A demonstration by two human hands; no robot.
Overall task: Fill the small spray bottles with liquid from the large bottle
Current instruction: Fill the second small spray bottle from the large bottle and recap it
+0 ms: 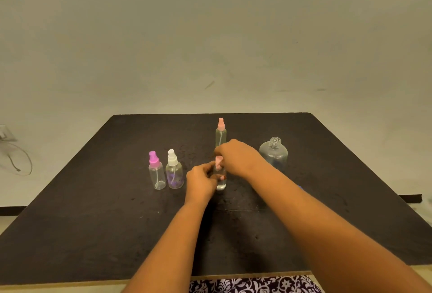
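A small clear spray bottle [221,182] stands upright near the table's middle. My left hand [203,181] grips its body. My right hand [238,157] is closed over its pink spray cap [219,161] from above. Behind them a tall slim bottle with a peach sprayer [221,134] stands upright. At the left are a small bottle with a magenta sprayer [156,172] and a rounder one with a white sprayer [174,171] and purple marking. The large clear bottle [274,153] stands uncapped at the right, behind my right wrist.
Everything rests on a dark table [93,222] against a plain wall. A small blue object [300,187] peeks out beside my right forearm. A cable loop [16,159] hangs off the wall at far left. Patterned fabric [252,284] shows below the table's near edge.
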